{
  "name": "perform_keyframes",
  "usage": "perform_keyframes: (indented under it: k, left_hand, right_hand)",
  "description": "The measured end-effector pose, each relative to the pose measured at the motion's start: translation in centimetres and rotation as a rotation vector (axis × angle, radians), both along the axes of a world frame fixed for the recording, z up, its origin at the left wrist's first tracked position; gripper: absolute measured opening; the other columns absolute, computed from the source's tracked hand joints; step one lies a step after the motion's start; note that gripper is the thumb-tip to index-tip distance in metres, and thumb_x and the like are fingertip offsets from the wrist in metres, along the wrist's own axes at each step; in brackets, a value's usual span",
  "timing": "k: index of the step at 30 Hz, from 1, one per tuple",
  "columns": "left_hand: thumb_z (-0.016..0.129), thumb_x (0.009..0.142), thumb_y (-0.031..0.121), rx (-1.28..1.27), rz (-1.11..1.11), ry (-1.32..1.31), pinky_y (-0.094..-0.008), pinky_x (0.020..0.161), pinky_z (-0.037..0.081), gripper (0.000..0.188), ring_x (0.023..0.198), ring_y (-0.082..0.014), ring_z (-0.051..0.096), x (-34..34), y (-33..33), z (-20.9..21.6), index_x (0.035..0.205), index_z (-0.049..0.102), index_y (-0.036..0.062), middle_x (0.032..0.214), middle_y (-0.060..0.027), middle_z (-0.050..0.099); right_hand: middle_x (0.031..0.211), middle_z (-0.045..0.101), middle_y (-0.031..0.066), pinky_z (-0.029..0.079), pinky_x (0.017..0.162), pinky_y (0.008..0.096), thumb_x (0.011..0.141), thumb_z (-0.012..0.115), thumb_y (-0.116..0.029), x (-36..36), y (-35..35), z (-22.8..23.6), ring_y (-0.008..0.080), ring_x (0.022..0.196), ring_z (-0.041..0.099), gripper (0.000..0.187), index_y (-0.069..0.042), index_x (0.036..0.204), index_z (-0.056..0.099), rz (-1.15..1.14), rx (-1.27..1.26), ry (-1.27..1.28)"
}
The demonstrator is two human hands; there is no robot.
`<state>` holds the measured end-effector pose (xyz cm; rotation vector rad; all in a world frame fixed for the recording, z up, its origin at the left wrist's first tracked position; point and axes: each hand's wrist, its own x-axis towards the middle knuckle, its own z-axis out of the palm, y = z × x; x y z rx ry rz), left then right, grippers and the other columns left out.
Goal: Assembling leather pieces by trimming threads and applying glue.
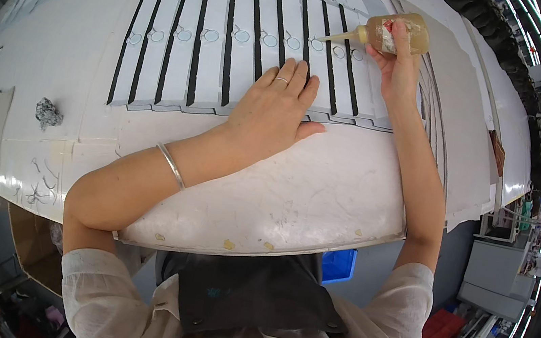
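My right hand (394, 59) is wrapped round a squeeze bottle (416, 36) of yellowish liquid, tipped on its side. Its long thin nozzle (340, 37) points left, the tip close to a small round ring-shaped outline (316, 44) on a white strip. Palm down, my left hand (280, 98) lies with fingers stretched out on the white sheets (210, 82), just below that row of rings. Black strips (229, 47) run lengthwise between the white ones, and most white strips bear a ring. Whether liquid leaves the nozzle cannot be seen.
The sheets lie on a pale table (268, 189) with a rounded front edge. Left of them sits a crumpled grey lump (49, 113). Grey boards (474, 127) are stacked at the right. Below the table stand a cardboard box (35, 244) and a blue bin (338, 265).
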<state>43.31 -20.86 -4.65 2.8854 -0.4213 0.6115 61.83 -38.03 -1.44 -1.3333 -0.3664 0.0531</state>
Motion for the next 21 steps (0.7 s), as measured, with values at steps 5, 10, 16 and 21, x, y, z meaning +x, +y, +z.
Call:
perform_keyframes:
  k: [5, 10, 16, 21]
  left_hand:
    - [0.061, 0.091, 0.051, 0.006, 0.002, -0.005, -0.0427, 0.105, 0.044, 0.068, 0.129, -0.0385, 0.049, 0.0, 0.0, -0.1, 0.130, 0.054, -0.0041, 0.135, -0.0271, 0.053]
    - [0.061, 0.091, 0.051, 0.003, 0.002, -0.003, -0.0430, 0.106, 0.044, 0.069, 0.130, -0.0390, 0.049, 0.1, -0.1, -0.3, 0.131, 0.054, -0.0046, 0.136, -0.0276, 0.053]
    - [0.061, 0.091, 0.051, 0.011, 0.011, -0.009, -0.0435, 0.105, 0.044, 0.069, 0.129, -0.0397, 0.050, 0.0, 0.0, -0.2, 0.130, 0.054, -0.0048, 0.135, -0.0290, 0.053]
    - [0.062, 0.091, 0.051, 0.019, 0.002, -0.015, -0.0433, 0.105, 0.044, 0.069, 0.128, -0.0400, 0.051, 0.1, -0.2, -0.2, 0.130, 0.054, -0.0048, 0.134, -0.0293, 0.054]
  right_hand:
    - [0.110, 0.066, 0.0068, 0.062, 0.071, 0.0274, 0.095, 0.067, -0.038, 0.4, 0.5, -0.1, 0.0145, 0.093, 0.068, 0.044, -0.006, 0.122, 0.056, -0.009, -0.005, -0.003]
    - [0.108, 0.066, 0.0087, 0.061, 0.072, 0.0310, 0.093, 0.070, -0.039, -0.2, 1.0, 0.0, 0.0168, 0.094, 0.068, 0.047, -0.003, 0.120, 0.057, 0.001, -0.020, -0.003]
    - [0.108, 0.066, 0.0089, 0.061, 0.070, 0.0308, 0.093, 0.070, -0.039, -1.2, 0.9, 0.5, 0.0169, 0.094, 0.068, 0.047, -0.003, 0.121, 0.057, 0.046, -0.039, -0.011]
    - [0.110, 0.066, 0.0065, 0.061, 0.070, 0.0273, 0.095, 0.066, -0.040, -0.2, 0.7, 0.0, 0.0142, 0.095, 0.068, 0.046, -0.006, 0.124, 0.056, 0.012, -0.063, -0.065]
